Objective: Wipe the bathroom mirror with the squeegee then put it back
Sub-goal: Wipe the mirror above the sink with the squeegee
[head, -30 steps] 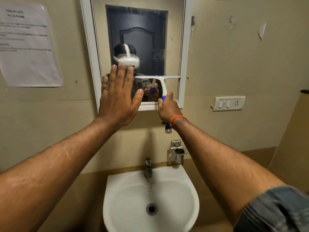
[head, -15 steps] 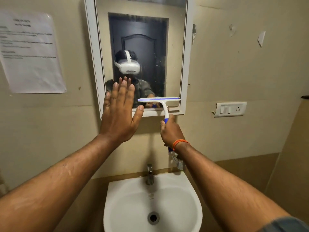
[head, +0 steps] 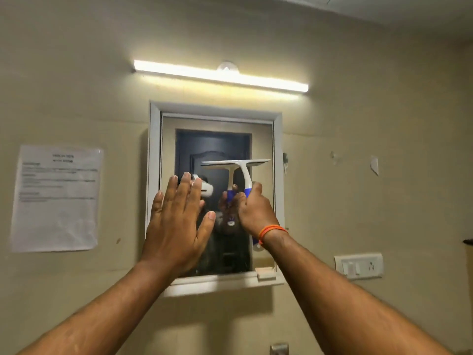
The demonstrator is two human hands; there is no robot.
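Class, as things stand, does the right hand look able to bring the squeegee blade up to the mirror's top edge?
Probably yes: the right hand holds the squeegee mid-mirror, with only bare glass above.

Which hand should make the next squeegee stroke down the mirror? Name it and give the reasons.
Right. The right hand already grips the squeegee by its handle, blade level on the mirror. The left hand is open and flat, holding nothing.
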